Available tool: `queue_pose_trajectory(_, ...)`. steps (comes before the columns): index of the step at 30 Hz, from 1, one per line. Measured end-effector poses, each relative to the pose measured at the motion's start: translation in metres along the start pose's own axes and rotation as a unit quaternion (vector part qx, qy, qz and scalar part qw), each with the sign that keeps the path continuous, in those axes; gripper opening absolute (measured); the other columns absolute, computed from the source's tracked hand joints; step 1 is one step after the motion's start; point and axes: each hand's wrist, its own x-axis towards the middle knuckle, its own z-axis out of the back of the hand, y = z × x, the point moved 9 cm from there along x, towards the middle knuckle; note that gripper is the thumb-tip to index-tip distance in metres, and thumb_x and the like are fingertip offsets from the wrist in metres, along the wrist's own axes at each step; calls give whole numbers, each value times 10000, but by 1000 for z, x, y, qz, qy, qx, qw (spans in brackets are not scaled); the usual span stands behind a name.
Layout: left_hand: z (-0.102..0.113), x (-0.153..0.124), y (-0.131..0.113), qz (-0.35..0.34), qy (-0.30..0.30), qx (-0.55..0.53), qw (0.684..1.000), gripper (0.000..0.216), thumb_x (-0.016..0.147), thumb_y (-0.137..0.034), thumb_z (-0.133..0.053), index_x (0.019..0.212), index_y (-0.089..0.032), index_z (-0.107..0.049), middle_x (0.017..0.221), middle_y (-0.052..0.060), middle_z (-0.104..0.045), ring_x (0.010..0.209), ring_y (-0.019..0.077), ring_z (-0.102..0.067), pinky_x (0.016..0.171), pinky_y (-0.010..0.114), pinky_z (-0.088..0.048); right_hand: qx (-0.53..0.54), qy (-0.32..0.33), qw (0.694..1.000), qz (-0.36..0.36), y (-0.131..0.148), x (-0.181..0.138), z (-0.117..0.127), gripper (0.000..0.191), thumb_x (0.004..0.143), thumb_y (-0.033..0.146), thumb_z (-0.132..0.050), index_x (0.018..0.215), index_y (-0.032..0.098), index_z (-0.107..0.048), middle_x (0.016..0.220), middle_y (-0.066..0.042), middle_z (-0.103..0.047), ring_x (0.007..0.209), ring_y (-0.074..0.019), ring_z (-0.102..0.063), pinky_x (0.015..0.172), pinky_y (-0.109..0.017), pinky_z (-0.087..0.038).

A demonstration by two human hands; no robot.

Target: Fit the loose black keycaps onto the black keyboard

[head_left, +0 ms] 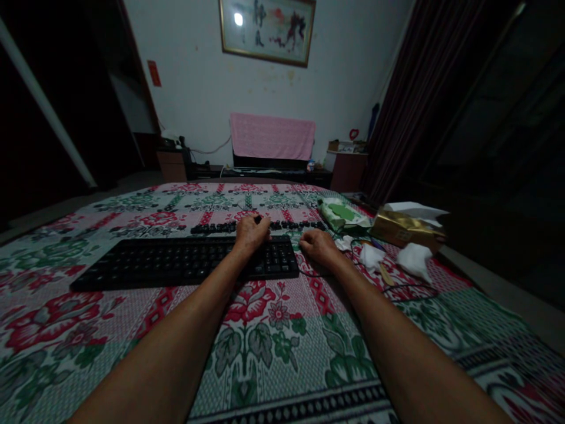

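Note:
A black keyboard [168, 259] lies on the patterned cloth in front of me. Behind it runs a row of small loose black keycaps [212, 228]. My left hand [251, 233] is above the keyboard's back edge, towards its right part, with thumb and fingers pinched on a small dark piece that looks like a keycap [258, 219]. My right hand [318, 245] rests on the cloth just past the keyboard's right end, fingers curled in; whatever they may hold is hidden. A thin black cable [313, 274] passes under my right wrist.
To the right lie a green and white wipes pack [344, 214], a gold tissue box [404, 228] and crumpled white tissues [415, 260]. The patterned cloth [273, 353] covers the whole surface. Further back stands a low cabinet with a pink-draped screen [273, 136].

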Motion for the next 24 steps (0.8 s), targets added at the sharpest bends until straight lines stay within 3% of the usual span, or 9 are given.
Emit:
queue_pose_trajectory(12, -2, 0, 1, 9, 10, -14, 1000, 302, 731, -402, -467, 767, -159, -642, 580, 40, -673, 595, 178, -658, 592, 246, -496, -91, 73, 992, 47, 5, -1, -1, 200, 759, 200, -526, 788, 195, -723, 772, -47, -701, 740, -165, -609, 619, -237, -351)
queue_pose_trajectory(18, -2, 1, 3, 12, 7, -7, 1000, 279, 740, -393, -457, 745, -174, -631, 562, 28, -665, 575, 174, -652, 544, 232, -473, -114, 60, 991, 46, 9, -3, -1, 246, 800, 212, -471, 826, 188, -714, 816, -79, -689, 791, -178, -609, 669, -244, -367)
queue_pose_trajectory(24, 0, -5, -5, 1, 18, -16, 1000, 241, 749, -355, -451, 705, -173, -604, 543, 24, -655, 560, 162, -652, 572, 229, -482, -82, 50, 995, 30, 3, -1, -1, 214, 783, 213, -513, 869, 217, -708, 876, -46, -701, 846, -177, -610, 699, -238, -374)
